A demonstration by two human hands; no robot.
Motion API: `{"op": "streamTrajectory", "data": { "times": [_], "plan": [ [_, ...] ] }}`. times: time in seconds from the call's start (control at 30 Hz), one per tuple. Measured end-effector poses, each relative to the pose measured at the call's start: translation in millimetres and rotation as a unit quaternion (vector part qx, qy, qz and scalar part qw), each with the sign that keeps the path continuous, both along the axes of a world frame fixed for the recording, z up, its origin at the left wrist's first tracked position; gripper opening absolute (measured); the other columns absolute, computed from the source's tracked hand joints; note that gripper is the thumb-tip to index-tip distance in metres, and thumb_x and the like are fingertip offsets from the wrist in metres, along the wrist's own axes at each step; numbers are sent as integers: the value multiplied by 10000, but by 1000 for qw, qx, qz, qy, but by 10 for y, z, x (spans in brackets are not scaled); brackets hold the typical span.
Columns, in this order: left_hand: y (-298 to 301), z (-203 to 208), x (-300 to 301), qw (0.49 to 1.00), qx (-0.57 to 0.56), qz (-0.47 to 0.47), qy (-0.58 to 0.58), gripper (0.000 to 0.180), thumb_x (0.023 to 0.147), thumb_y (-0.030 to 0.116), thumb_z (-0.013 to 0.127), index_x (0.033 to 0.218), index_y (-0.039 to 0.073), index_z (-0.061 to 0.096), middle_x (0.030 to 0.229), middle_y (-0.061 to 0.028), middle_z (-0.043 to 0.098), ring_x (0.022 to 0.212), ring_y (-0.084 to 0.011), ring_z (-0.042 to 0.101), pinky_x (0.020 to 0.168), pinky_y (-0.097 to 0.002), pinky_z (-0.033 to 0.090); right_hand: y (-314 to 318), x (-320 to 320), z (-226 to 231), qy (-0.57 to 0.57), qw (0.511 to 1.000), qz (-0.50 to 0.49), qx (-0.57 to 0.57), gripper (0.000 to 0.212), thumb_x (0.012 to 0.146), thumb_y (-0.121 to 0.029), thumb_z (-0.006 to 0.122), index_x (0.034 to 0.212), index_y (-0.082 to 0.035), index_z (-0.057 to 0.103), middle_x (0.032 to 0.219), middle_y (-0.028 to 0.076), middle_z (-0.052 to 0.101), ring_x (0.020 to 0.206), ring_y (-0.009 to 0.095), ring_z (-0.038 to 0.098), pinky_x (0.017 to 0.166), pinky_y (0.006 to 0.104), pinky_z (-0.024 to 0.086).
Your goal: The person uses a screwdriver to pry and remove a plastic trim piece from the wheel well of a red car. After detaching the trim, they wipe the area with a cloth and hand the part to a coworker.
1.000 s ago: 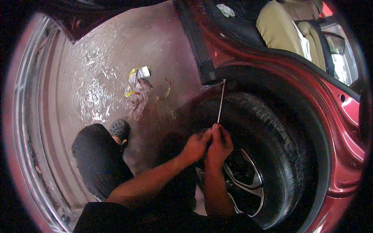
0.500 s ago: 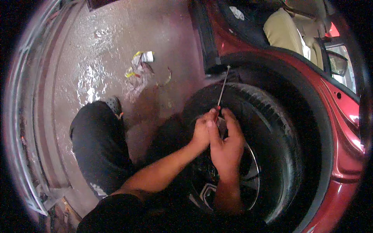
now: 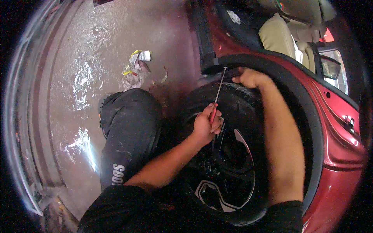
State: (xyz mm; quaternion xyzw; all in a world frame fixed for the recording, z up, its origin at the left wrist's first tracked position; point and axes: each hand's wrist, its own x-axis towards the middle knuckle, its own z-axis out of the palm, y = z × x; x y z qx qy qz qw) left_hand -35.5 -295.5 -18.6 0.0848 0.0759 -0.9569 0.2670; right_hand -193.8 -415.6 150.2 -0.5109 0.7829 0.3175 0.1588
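Left hand [image 3: 207, 123] curled tight, right hand [image 3: 251, 78] stretched farther forward

The red car [image 3: 338, 186], screwdriver [image 3: 213, 115] and shiny floor [image 3: 116, 35] suggest a car workshop.

The floor [image 3: 116, 23] is gray-brown and shiny, and it looks wet. Light makes bright white spots on it, and one long white streak [image 3: 89, 153] glows lower down. A crumpled heap [image 3: 136, 73] lies on the floor. It is dull pink with yellow bits, and a flat white piece [image 3: 144, 56] sits at its top. A thin, bent scrap [image 3: 165, 74] lies near it, on the right. Long rails [image 3: 23, 97] run down the far left. At the top right is a tan seat [image 3: 276, 37]. A small white crumpled thing [image 3: 234, 17] lies left of it. A dark side mirror [image 3: 330, 66] shows past the seat.
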Motion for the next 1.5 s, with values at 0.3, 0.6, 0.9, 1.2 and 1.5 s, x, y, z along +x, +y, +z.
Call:
{"op": "streamTrajectory", "data": {
  "times": [0.3, 0.6, 0.9, 1.2, 1.5],
  "plan": [
    [-132, 45, 189, 998, 60, -3, 9, 367, 952, 451, 438, 899, 107, 555, 487, 5, 385, 376, -113, 305, 382, -291, 264, -177, -231, -191, -376, 898, -162, -160, 499, 888, -360, 615, 1252, -28, 535, 1212, 115, 591, 1129, 240, 551, 992, 378, 413],
    [19, -113, -103, 871, -264, 153, -386, 306, 908, 354, 572, 806, 66, 556, 493, -96, 495, 388, -262, 466, 404, -376, 387, 23, -351, -131, -258, 935, -209, -126, 441, 907, -394, 559, 1173, -49, 627, 1152, 54, 634, 1067, 185, 545, 1000, 326, 362],
    [-11, -43, -121, 717, -358, 248, -544, 336, 890, 344, 598, 751, 42, 549, 561, -135, 553, 444, -285, 526, 445, -390, 430, -44, -577, -315, -227, 946, -171, -158, 426, 909, -373, 568, 1168, -40, 632, 1134, 59, 644, 1064, 168, 557, 988, 296, 370],
    [-125, -88, 7, 987, -54, -4, -152, 386, 925, 417, 540, 734, 81, 560, 511, -10, 461, 375, -116, 384, 338, -269, 277, -38, -375, -200, -151, 976, -93, -125, 430, 925, -354, 557, 1214, -38, 599, 1159, 53, 641, 1110, 160, 548, 1015, 299, 355],
    [-55, -237, -181, 917, -210, 92, -327, 409, 896, 403, 592, 739, 27, 556, 516, -94, 522, 385, -198, 467, 389, -347, 393, 12, -400, -142, -172, 978, -60, -97, 467, 926, -491, 458, 1125, -123, 664, 1144, 87, 654, 1065, 237, 587, 950, 346, 400]
  ]
}}
